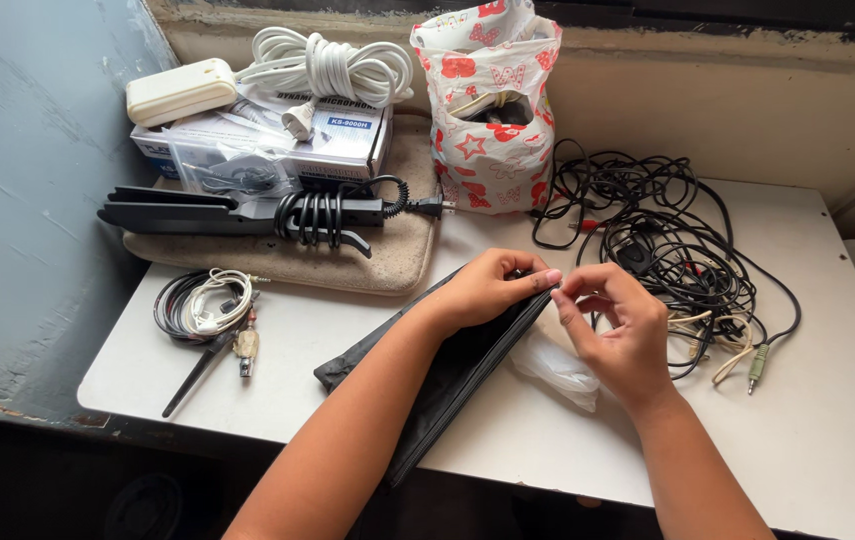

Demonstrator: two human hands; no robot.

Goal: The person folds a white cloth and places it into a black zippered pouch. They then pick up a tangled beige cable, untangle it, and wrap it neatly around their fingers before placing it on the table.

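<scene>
At the left of the frame a blue-grey wall runs close along the white bench, whose left edge sits just past a small coil of black and white cables. Above that coil, at upper left, a beige mat carries a black hair straightener with its cord wound round it, a flat box and a bundled white cord. Bare bench lies below the coil, toward the near edge at lower left.

In the middle of the frame, a flat black pouch lies slantwise, its lower end reaching over the near edge. The left hand rests on its upper end, fingers curled over the top edge and pinching it. The right hand, just beside it, holds its fingers narrow, thumb and forefinger closed on the same edge. A crumpled clear plastic bag lies under the right hand.

At upper centre stands a red-and-white patterned bag. Right of the hands sprawls a tangle of black cables; beyond it, open bench stretches to the right edge.
</scene>
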